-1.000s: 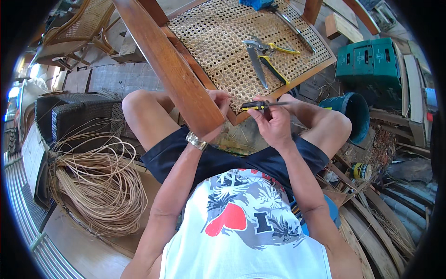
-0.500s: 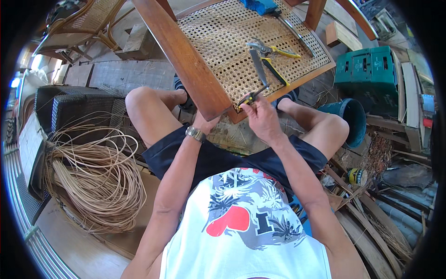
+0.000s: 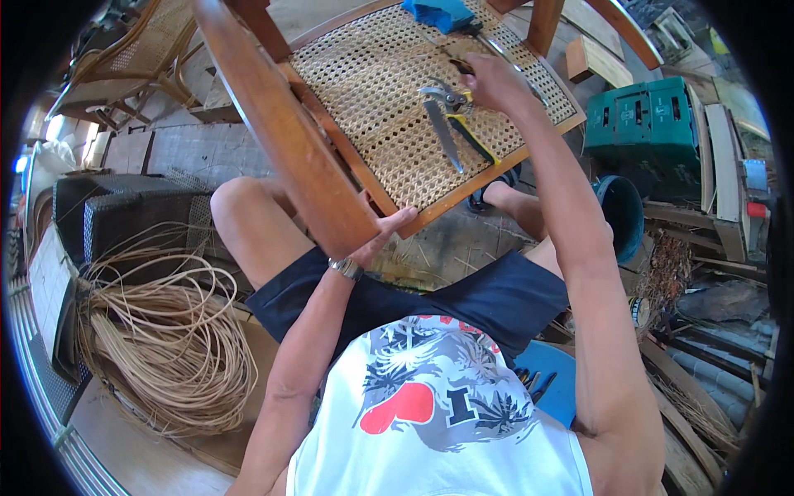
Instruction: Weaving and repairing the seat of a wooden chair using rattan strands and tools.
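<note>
A wooden chair with a woven cane seat (image 3: 356, 91) stands tilted before me. My left hand (image 3: 387, 231) is at its near corner under the thick wooden arm (image 3: 289, 140), fingers stretched out against the seat frame (image 3: 438, 213). Reaching over the far part of the seat, my right hand (image 3: 496, 83) is closed around what looks like a screwdriver (image 3: 460, 65) with a dark and yellow handle, partly hidden by the fingers. Pruning shears (image 3: 451, 97) with yellow-and-black handles lie on the cane beside a grey blade (image 3: 442, 136). A blue object (image 3: 438, 14) lies at the far edge near a metal rod.
A large coil of rattan strands (image 3: 174, 347) lies at my left. To the right stand a green crate (image 3: 641, 124) and a dark teal bucket (image 3: 622, 219), with wood scraps around them. Another cane chair (image 3: 124, 58) is at the far left. A blue tray (image 3: 550, 376) sits by my right side.
My right hand has moved from the near corner to the far part of the seat with the screwdriver. The left fingers have straightened onto the frame, and the chair has shifted slightly left.
</note>
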`<state>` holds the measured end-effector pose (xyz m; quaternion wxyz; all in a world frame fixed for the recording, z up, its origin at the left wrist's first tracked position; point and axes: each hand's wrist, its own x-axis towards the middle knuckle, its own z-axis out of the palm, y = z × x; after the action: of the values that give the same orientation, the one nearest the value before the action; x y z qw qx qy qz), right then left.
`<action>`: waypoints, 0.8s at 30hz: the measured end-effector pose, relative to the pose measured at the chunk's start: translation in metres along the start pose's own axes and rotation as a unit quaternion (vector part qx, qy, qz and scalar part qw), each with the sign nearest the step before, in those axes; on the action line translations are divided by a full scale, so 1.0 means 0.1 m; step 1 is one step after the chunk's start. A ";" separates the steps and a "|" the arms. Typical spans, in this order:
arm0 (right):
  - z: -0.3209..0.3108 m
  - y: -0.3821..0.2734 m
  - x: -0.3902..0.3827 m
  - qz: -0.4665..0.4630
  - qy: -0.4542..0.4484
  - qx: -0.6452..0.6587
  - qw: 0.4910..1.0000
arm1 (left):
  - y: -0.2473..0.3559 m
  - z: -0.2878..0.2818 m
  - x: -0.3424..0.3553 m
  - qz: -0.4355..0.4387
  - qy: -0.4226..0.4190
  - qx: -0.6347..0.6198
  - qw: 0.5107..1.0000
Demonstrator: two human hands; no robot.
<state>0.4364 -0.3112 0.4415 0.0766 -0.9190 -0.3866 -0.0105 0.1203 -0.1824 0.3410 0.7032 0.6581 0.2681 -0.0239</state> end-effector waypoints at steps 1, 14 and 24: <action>0.05 0.05 0.12 -0.006 -0.047 -0.050 0.998 | 0.01 0.00 0.00 -0.003 -0.015 -0.009 1.000; 0.17 1.05 0.28 0.161 0.030 -0.004 0.987 | 0.25 0.11 -0.07 -0.008 -0.019 -0.138 0.990; 0.03 0.86 0.14 0.205 0.063 -0.015 0.977 | -0.02 0.01 0.00 0.037 -0.033 -0.051 0.997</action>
<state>0.5074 -0.3599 0.4282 0.0875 -0.9772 -0.1846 -0.0584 0.1204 -0.1835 0.3394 0.7445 0.6299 0.2211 -0.0063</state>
